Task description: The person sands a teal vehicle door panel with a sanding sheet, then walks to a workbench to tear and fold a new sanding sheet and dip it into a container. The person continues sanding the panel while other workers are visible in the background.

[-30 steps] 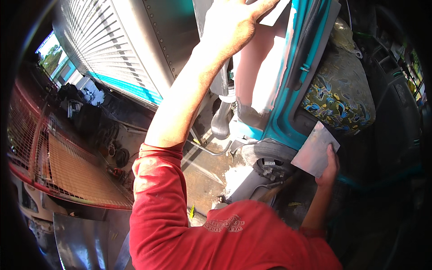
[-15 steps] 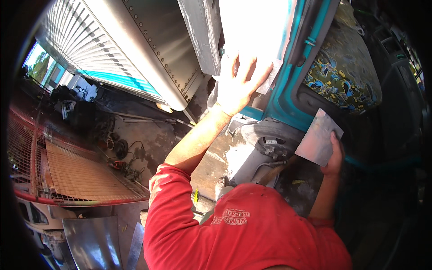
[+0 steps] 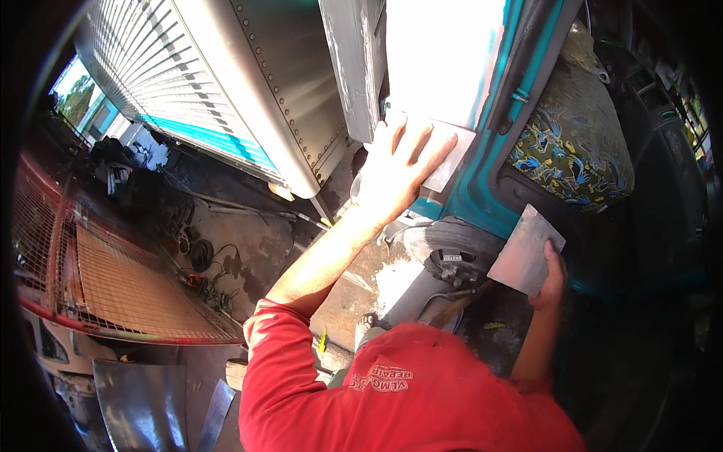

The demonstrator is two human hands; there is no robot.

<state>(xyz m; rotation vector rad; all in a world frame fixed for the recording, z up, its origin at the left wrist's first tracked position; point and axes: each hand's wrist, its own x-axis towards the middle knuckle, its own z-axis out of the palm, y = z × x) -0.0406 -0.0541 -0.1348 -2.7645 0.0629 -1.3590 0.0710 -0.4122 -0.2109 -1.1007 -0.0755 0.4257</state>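
My left hand (image 3: 398,167) reaches up to the lower edge of a glaring white door panel (image 3: 444,60). Its fingers are laid over a thin pale rectangular sheet (image 3: 449,162), whose right corner sticks out past them; the thumb is hidden. Lower and to the right, my right hand (image 3: 552,280) grips a flat, greyish rectangular plate (image 3: 526,250) by its right edge, with some pale smears on its face. Strong sunlight washes out detail around the left hand and the panel.
A teal door frame (image 3: 482,197) borders the panel, with a patterned seat (image 3: 576,139) inside. A riveted metal body (image 3: 301,98) stands left. Below lie a red mesh frame (image 3: 143,294), cables with a tool (image 3: 194,279), and shiny sheet metal (image 3: 139,407). A step (image 3: 444,245) juts out below the door.
My left hand and its sheet sit slightly lower in the picture, still at the panel's lower edge. The right hand's plate is a little lower and further left. The view has shifted slightly.
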